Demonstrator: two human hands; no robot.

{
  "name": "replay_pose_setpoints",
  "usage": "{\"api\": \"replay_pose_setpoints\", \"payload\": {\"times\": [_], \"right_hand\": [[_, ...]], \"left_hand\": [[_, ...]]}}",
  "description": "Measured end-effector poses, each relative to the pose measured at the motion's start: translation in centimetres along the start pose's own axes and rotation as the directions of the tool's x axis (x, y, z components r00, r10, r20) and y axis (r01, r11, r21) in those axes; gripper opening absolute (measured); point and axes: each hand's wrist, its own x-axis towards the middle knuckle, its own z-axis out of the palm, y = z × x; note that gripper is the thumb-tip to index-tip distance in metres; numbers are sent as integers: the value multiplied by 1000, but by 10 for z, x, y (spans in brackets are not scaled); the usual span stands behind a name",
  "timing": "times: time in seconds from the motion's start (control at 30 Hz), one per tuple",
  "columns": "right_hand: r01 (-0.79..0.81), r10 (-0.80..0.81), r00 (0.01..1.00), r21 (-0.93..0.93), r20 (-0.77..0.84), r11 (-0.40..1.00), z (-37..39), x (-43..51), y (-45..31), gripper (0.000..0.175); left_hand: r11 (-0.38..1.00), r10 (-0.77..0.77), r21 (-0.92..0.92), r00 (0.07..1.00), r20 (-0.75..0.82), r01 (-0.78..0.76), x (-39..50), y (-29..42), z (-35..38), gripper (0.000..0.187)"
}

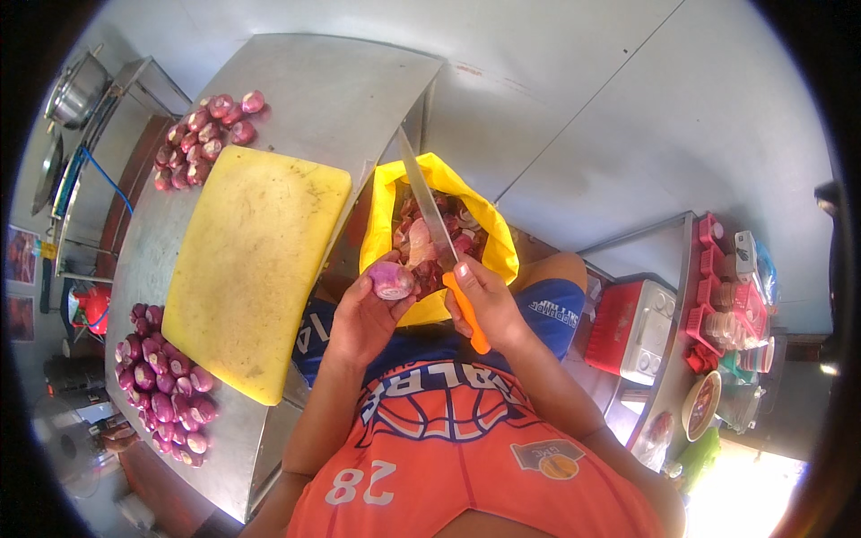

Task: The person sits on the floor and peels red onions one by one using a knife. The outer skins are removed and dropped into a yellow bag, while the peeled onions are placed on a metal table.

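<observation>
A red onion (pixel 391 280) rests in my left hand (pixel 366 313), its skin partly off. My right hand (pixel 485 299) grips the orange handle of a kitchen knife (pixel 434 222), the long blade pointing away from me over a yellow bag (pixel 380 222). Onion skins (pixel 420 242) fill the open bag between my legs. Left of it a yellow cutting board (pixel 255 269) lies on a steel table (pixel 356 87). One pile of red onions (pixel 208 131) sits beyond the board, and another pile of onions (pixel 165 397) lies at its near left corner.
At the right stand a red cooler with a white lid (pixel 625 329) and a shelf holding pink plastic baskets (pixel 709 289) and a bowl (pixel 701 405). A metal pot (pixel 79 91) is on a rack at the far left. A wall rises beyond the bag.
</observation>
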Motion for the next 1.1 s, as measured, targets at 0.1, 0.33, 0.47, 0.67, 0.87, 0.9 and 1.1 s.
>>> {"api": "replay_pose_setpoints", "payload": {"times": [0.1, 0.33, 0.47, 0.67, 0.87, 0.9, 1.1], "right_hand": [[-12, 12, 999, 5, -47, 1000, -5, 1, 0, 48], [-20, 9, 991, -75, -136, 997, -20, -1, -2, 55], [45, -67, 997, -420, -37, 906, -18, -7, -7, 62], [271, -317, 946, -687, 62, 675, 14, -25, -7, 76], [321, -420, 905, -758, 69, 567, 31, -26, -6, 81], [329, -429, 900, -766, 77, 552, 32, -26, -6, 80], [307, -404, 914, -714, 38, 629, 35, -26, -4, 66]], "left_hand": [[1000, -15, -6, 998, -62, 15, 2, 1, -5, 60], [993, 48, 109, 998, -35, -44, 3, 5, -9, 59], [976, 117, 193, 991, -64, -103, 3, 2, -4, 56], [806, 281, 552, 959, -40, -213, 2, -2, 15, 64], [669, 445, 673, 895, -25, -314, 0, -12, 27, 78], [640, 462, 699, 887, -19, -318, 0, -12, 26, 78], [403, 604, 797, 785, 138, -450, 1, -16, 21, 76]]}}
